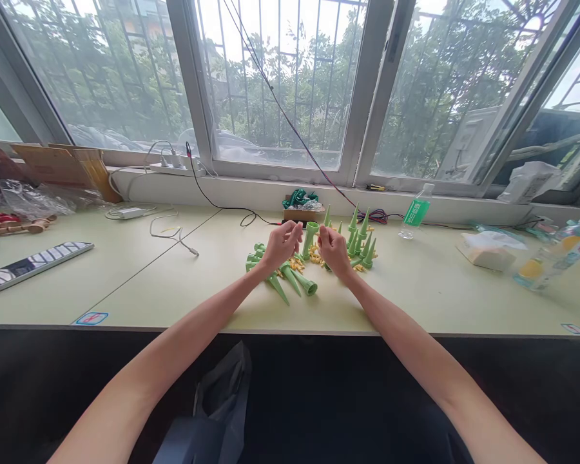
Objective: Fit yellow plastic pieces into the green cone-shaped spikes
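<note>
Both hands are raised over the tabletop, one on each side of an upright green plastic spike piece (310,240) with a round open top. My left hand (283,246) has its fingers curled in towards the thumb; anything in them is hidden. On the other side, my right hand (333,250) is closed in a pinch, and what it holds is too small to make out. Small yellow pieces (315,254) lie scattered beneath the hands. Several green spikes (290,278) lie in front of and beside my left hand. More green cones (362,235) stand points up, right of my right hand.
Behind the hands sits a small box (303,209) with green and silver wrappings. A water bottle (416,211) and a tissue pack (492,250) are at right. Cables (174,235) and a phone-like slab (36,265) lie at left. The table's front edge (299,332) is near me.
</note>
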Available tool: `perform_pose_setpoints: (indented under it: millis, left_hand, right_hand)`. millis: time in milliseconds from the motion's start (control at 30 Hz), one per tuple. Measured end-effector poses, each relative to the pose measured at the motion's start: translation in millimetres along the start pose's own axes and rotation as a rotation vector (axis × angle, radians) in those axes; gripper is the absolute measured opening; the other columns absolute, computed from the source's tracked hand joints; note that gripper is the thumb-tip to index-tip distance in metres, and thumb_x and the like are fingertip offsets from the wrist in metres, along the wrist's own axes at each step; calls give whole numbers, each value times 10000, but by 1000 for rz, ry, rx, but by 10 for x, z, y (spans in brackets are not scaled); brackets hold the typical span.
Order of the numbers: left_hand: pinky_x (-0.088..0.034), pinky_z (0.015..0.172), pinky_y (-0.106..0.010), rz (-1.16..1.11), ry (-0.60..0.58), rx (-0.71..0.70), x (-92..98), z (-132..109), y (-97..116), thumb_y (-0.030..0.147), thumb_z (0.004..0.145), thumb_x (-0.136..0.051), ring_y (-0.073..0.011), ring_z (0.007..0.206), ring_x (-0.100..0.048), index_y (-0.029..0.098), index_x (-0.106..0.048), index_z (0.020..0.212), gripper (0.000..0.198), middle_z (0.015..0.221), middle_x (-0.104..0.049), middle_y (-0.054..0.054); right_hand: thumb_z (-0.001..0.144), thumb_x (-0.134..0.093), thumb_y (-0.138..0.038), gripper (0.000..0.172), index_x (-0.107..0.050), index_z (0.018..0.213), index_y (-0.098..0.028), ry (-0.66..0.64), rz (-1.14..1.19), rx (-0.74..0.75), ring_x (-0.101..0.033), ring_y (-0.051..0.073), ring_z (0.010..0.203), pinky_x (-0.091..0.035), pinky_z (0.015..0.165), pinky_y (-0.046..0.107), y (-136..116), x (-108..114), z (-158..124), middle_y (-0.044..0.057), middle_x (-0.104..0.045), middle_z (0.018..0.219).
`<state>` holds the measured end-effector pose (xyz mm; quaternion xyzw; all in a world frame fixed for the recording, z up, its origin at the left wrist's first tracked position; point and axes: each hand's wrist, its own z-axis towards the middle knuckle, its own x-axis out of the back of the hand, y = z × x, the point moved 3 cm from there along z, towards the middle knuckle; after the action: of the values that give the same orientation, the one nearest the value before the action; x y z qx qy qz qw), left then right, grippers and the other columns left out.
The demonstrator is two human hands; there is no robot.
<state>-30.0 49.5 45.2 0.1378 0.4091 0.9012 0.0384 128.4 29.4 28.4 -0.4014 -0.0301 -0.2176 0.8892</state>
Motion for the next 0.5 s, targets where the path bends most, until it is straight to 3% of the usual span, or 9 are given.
perform_pose_setpoints:
  millis: [100, 200, 300, 500]
  left_hand:
    - [-310, 347, -180, -41, -55, 110, -3, 6, -22, 678, 911, -436, -58, 340, -433, 144, -509, 495, 681, 428, -481, -7]
    - [-329, 346, -192, -100, -187, 194, -46, -6, -25, 724, 879, -445, -69, 344, -468, 152, -443, 399, 746, 443, -548, -55]
    - [-354, 342, -197, -160, -250, 244, -72, -21, -19, 755, 846, -463, -116, 412, -567, 157, -446, 397, 748, 481, -594, -89]
    - [-410, 359, -203, -186, -243, 300, -51, -29, -8, 745, 813, -535, -130, 453, -611, 112, -590, 548, 688, 657, -697, -128]
  right_hand:
    - [951, -325, -683, 558, -403, 650, -220, 4, 8, 26, -423, 115, 535, -331, 503, 256, -12, 6, -2, -6, -460, 601]
    - [961, -328, -663, 545, -400, 656, -217, -42, 3, 56, -425, 110, 542, -338, 516, 251, -33, -8, -15, -11, -461, 610]
    - [964, -335, -653, 536, -401, 660, -217, -77, 5, 68, -427, 108, 538, -340, 520, 250, -42, -21, -26, -17, -456, 605]
    - [963, -351, -644, 519, -406, 669, -220, -89, 26, 68, -403, 105, 518, -324, 513, 253, -30, -27, -27, -26, -434, 589]
